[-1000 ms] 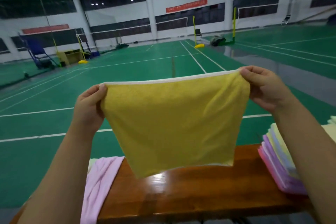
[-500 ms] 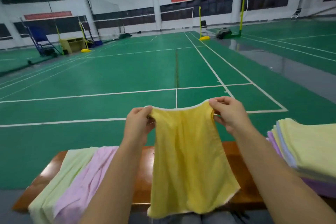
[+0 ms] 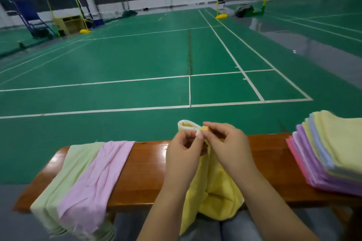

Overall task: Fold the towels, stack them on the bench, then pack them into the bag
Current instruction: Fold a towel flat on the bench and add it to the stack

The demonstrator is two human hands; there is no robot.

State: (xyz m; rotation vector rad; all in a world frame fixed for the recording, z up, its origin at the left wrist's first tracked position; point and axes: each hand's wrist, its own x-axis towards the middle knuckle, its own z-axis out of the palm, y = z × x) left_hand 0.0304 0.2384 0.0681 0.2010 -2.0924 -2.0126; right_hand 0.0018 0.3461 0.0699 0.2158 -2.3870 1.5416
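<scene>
Stack [image 3: 333, 152] at right is folded; both hands [image 3: 184, 148] [image 3: 227, 143] pinch yellow towel [image 3: 215, 188] corners together, two towels [image 3: 86, 178] unfolded at lower left

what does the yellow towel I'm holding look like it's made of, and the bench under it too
The yellow towel looks like soft, matte terry or microfibre cloth: it droops in loose folds, has a fuzzy surface and a white stitched hem. Which fibre it is cannot be told. The bench looks like varnished wood: reddish brown, with faint grain and bright glossy reflections along its top.
</scene>
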